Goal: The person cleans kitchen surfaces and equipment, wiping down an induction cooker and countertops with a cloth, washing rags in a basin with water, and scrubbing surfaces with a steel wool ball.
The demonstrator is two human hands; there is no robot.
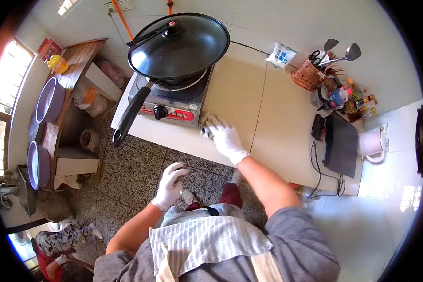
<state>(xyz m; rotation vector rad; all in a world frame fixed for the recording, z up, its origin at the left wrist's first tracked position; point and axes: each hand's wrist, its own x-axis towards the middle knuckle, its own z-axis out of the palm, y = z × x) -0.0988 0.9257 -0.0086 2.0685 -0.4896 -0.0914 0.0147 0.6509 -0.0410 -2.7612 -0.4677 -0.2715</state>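
Observation:
My right hand [229, 142], in a white glove, is on a crumpled greyish-brown cloth [215, 123] on the pale tiled counter [236, 102], just right of the gas stove [172, 109]. Gloved in white too, my left hand [170, 181] is held before my body, below the counter's front edge, fingers curled and apart, with nothing seen in it. On the stove sits a black wok [155, 84] under a dark domed lid [187, 49]. Its long black handle [132, 114] slants over the front edge of the counter.
Right: a copper-coloured utensil holder [306, 74], several bottles [356, 100], a black flat appliance [342, 144] with a cable, and a pale kettle [372, 142]. A white packet [281, 56] lies behind. Left: a wooden shelf [70, 67] with purple basins [51, 100]. Another person [51, 261] is lower left.

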